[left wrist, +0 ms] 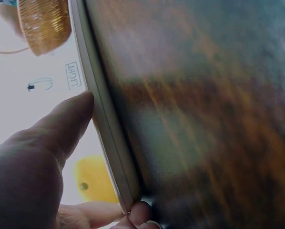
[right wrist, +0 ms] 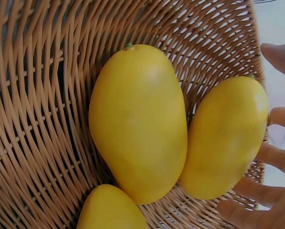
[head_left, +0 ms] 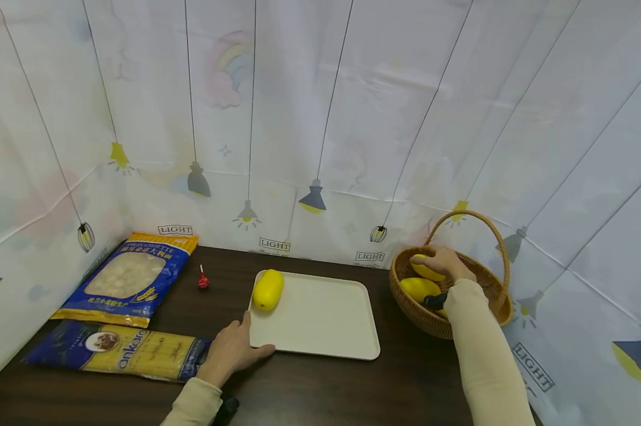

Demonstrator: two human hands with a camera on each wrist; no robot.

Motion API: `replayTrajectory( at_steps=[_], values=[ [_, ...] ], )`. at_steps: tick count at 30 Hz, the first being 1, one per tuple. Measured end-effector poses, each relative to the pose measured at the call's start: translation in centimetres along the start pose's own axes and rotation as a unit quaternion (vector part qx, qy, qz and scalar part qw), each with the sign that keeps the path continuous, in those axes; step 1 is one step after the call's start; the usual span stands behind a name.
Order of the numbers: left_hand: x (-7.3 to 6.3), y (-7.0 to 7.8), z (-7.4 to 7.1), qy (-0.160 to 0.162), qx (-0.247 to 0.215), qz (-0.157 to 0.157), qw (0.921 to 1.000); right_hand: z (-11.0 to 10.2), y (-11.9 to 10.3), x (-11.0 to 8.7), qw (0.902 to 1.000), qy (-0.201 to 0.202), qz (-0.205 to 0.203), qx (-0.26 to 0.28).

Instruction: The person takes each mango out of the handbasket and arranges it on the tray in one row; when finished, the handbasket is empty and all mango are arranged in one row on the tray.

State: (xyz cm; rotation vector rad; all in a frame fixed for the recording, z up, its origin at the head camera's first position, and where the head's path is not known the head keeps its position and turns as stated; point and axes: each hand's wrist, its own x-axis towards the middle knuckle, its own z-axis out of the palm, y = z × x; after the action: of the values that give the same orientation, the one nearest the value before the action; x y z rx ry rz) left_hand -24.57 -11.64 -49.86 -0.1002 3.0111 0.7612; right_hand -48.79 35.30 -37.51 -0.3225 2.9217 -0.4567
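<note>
A yellow mango (head_left: 268,290) lies on the left end of the cream tray (head_left: 320,313). My left hand (head_left: 234,349) rests at the tray's front left corner; in the left wrist view its thumb (left wrist: 68,121) touches the rim. My right hand (head_left: 448,264) reaches into the wicker basket (head_left: 424,319) over the rear mango (head_left: 425,269). Another mango (head_left: 419,289) lies in front of it. In the right wrist view, spread fingers (right wrist: 276,157) are beside the right-hand mango (right wrist: 226,138), next to a larger-looking mango (right wrist: 137,124) and a partly visible mango (right wrist: 111,210).
On the left of the dark table lie a blue pasta bag (head_left: 125,278) and a long spaghetti pack (head_left: 123,352). A red lollipop (head_left: 203,280) is between the bag and the tray. The basket's tall handle (head_left: 469,214) arches above it, near the printed curtain (head_left: 309,118).
</note>
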Motion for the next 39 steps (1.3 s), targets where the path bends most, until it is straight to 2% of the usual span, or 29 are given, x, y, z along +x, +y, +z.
replayTrajectory(
  at_steps=[6,13,26,39],
  values=[
    [0.0,0.0,-0.1,0.002,-0.002,0.001,1.0000,0.7,0.6,0.1,0.9997,-0.009,0.017,0.013],
    [-0.1,0.0,0.0,0.002,-0.010,-0.001,0.9999,1.2,1.0,0.1,0.9997,-0.001,0.023,0.001],
    [-0.1,0.0,0.1,0.006,-0.005,0.001,1.0000,0.8,1.4,-0.1,0.9998,0.014,-0.015,-0.004],
    [-0.3,0.2,-0.1,0.004,-0.012,0.003,0.9999,0.6,1.0,-1.0,0.9950,0.059,-0.075,-0.029]
  ],
)
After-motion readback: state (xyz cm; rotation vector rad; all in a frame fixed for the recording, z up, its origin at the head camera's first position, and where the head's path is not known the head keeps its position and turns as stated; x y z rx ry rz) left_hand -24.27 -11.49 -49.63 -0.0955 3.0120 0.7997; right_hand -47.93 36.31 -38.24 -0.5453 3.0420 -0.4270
